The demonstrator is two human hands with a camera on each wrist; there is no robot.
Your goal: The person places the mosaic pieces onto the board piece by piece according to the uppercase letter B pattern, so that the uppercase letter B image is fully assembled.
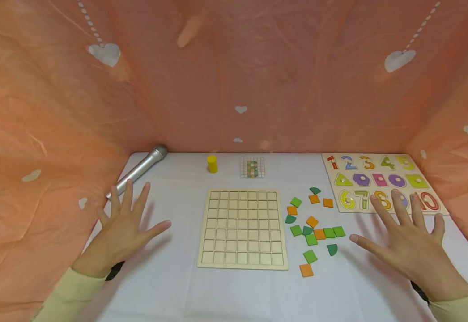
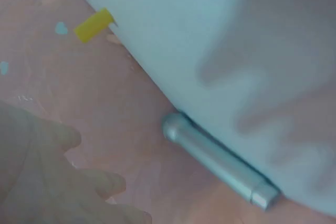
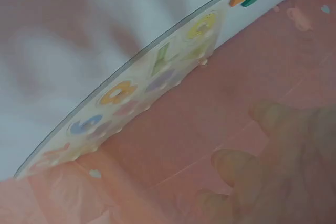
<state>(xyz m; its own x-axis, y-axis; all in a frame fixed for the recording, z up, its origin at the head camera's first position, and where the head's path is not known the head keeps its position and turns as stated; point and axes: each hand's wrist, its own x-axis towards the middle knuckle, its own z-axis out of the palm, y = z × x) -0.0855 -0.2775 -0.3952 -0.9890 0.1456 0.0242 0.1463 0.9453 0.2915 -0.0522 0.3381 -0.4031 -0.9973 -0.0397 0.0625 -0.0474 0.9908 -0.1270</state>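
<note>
The right hand and left hand lie nearest the camera, at lower right and lower left of the head view, well apart; fingers spread wide, both hold nothing; their shadows on the white table suggest they are raised above it.

The pale grid board lies flat in the lower centre, its squares bare; loose tiles, orange and green squares with dark green quarter-rounds, scatter just right of it, some touching; the number puzzle fills the right side, partly behind the right fingers; the pattern card and yellow cylinder stand beyond the board.

A low sweep of the right hand could scatter the tiles or catch the puzzle's knobs; a nudge from the left could roll the silver microphone; a hasty pinch could flip a thin tile.

The grid board looks square, no clear long axis, its sides running nearly up the frame; the tiles turn variously; the microphone's long axis climbs from lower left to upper right, head uppermost.
</note>
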